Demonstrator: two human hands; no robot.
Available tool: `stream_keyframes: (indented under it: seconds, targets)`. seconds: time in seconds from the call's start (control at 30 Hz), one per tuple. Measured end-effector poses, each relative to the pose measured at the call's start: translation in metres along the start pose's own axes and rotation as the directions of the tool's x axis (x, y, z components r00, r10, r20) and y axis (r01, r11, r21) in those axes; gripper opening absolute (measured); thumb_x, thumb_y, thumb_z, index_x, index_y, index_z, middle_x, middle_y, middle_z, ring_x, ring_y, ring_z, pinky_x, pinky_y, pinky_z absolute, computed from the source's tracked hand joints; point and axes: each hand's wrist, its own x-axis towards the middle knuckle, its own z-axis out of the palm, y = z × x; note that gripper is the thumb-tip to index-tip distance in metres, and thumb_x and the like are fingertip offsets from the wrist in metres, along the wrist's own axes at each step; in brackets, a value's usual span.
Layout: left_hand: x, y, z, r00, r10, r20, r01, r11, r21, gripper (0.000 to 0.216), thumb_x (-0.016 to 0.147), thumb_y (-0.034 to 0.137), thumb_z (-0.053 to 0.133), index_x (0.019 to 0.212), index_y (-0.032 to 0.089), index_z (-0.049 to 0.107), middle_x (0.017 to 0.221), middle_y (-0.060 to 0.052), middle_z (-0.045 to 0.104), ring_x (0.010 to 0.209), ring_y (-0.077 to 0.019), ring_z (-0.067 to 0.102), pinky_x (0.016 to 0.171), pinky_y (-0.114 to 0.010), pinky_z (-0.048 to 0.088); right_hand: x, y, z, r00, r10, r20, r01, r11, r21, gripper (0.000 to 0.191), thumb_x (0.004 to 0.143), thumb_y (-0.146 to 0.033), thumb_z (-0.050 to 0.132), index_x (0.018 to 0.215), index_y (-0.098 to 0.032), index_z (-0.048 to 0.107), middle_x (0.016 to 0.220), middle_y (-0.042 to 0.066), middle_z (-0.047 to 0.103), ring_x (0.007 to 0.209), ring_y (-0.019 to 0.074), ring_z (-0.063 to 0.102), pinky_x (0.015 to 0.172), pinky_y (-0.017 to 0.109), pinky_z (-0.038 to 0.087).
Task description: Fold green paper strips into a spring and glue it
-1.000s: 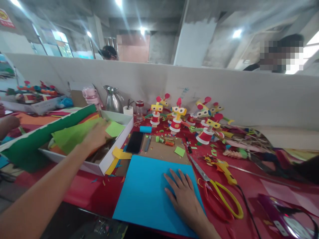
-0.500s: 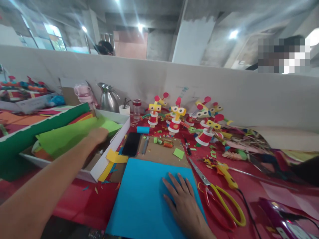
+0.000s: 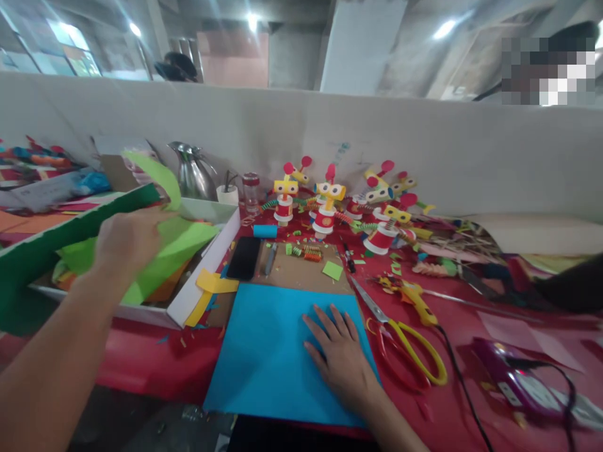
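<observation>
My left hand [image 3: 129, 238], slightly blurred, is closed over the white box at the left. A curled piece of light green paper [image 3: 162, 176] rises from its fingertips. Beneath the hand, more green paper [image 3: 174, 254] lies inside the white box [image 3: 207, 257]. My right hand [image 3: 336, 351] rests flat with spread fingers on the right part of a blue paper sheet [image 3: 268, 351]. Scissors [image 3: 400, 345] with red and yellow handles lie just right of that sheet. Behind it are a small green paper square [image 3: 332, 270] and zigzag-folded paper strips [image 3: 311, 252].
Several paper-cup figures [image 3: 325, 216] stand at the back. A yellow glue gun [image 3: 419, 304] with a black cord lies right of the scissors. A phone [image 3: 244, 258], grey cutter [image 3: 270, 259], steel jug [image 3: 195, 176], glass jar [image 3: 251, 194] and purple device [image 3: 513, 376] are also on the red table.
My left hand has lifted from inside the box, raising green paper with it. My right hand stays flat on the blue sheet. The whole view has shifted slightly.
</observation>
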Motion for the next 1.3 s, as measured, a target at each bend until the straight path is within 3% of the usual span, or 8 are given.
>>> stream_keyframes:
  seconds: [0.07,0.2,0.4,0.53,0.83,0.9,1.1,1.3]
  targets:
    - [-0.039,0.029,-0.021,0.962,0.270,-0.053,-0.274,0.956,-0.102,0.043,0.088,0.014,0.033,0.122,0.017,0.060,0.128,0.000,0.061,0.113,-0.0239,0.058,0.090,-0.046,0.049,-0.001,-0.001,-0.002,1.000,0.009,-0.013,-0.009,0.999,0.052,0.047,0.093,-0.046,0.041,0.139,-0.035,0.042,0.150,0.001,0.037,0.141,0.0344,0.021,0.111,0.061,0.018]
    - [-0.139,0.090,-0.038,0.707,0.689,-0.155,-0.705,0.671,-0.232,0.042,0.086,0.008,0.034,0.113,0.017,0.066,0.130,-0.005,0.061,0.120,-0.0210,0.054,0.102,-0.040,0.043,-0.001,0.004,-0.002,0.996,0.052,-0.078,-0.027,0.957,0.290,0.042,0.092,-0.043,0.045,0.132,-0.029,0.052,0.143,0.004,0.046,0.140,0.0316,0.025,0.114,0.058,0.013]
    - [-0.245,0.148,-0.015,0.671,0.717,-0.188,-0.719,0.568,-0.400,0.014,0.085,0.024,0.056,0.082,0.021,0.070,0.117,0.000,0.068,0.118,-0.0203,0.055,0.115,-0.039,0.026,0.001,0.024,-0.009,0.840,0.538,-0.065,-0.111,0.288,0.951,0.046,0.091,-0.054,0.041,0.115,-0.020,0.061,0.120,0.011,0.064,0.117,0.0253,0.056,0.103,0.046,0.040]
    - [-0.266,0.165,-0.005,0.702,0.682,-0.206,-0.689,0.577,-0.438,0.013,0.086,0.024,0.056,0.082,0.022,0.068,0.117,0.001,0.068,0.119,-0.0185,0.054,0.115,-0.041,0.026,-0.011,0.032,-0.027,0.836,0.546,0.052,-0.072,0.016,0.997,0.047,0.089,-0.058,0.040,0.117,-0.025,0.058,0.126,0.009,0.061,0.113,0.0253,0.058,0.094,0.045,0.048]
    - [-0.283,0.183,0.001,0.633,0.728,-0.264,-0.703,0.398,-0.590,0.010,0.085,0.029,0.058,0.091,0.031,0.066,0.121,0.007,0.065,0.124,-0.0161,0.051,0.117,-0.048,0.019,-0.049,0.042,-0.032,0.921,0.359,-0.154,-0.208,0.783,0.586,0.054,0.079,-0.021,0.059,0.131,-0.031,0.050,0.140,0.006,0.044,0.129,0.0253,0.042,0.108,0.047,0.033]
    - [-0.271,0.181,0.000,0.607,0.761,-0.229,-0.669,0.334,-0.664,0.019,0.089,0.028,0.051,0.099,0.034,0.066,0.122,0.007,0.065,0.123,-0.0120,0.051,0.117,-0.042,0.023,-0.050,0.041,-0.027,0.918,0.352,-0.183,-0.217,0.830,0.513,0.052,0.079,-0.019,0.057,0.130,-0.029,0.052,0.139,0.008,0.043,0.127,0.0262,0.044,0.106,0.047,0.036]
    - [-0.220,0.184,0.016,0.834,0.528,0.159,-0.410,0.786,-0.463,0.039,0.091,0.032,0.048,0.129,0.028,0.055,0.137,-0.005,0.054,0.131,-0.0282,0.042,0.109,-0.055,0.030,-0.043,0.035,-0.021,0.916,0.330,-0.229,-0.216,0.885,0.412,0.042,0.081,-0.020,0.054,0.122,-0.024,0.057,0.140,0.010,0.040,0.128,0.0291,0.043,0.105,0.049,0.039]
    - [-0.210,0.177,0.038,0.818,0.511,0.262,-0.403,0.836,-0.372,0.048,0.092,0.039,0.042,0.140,0.032,0.040,0.145,-0.002,0.043,0.137,-0.0326,0.032,0.108,-0.062,0.024,-0.054,0.027,-0.020,0.924,0.253,-0.286,-0.158,0.935,0.316,0.035,0.088,-0.021,0.049,0.122,-0.019,0.057,0.146,0.014,0.031,0.120,0.0288,0.050,0.103,0.048,0.042]
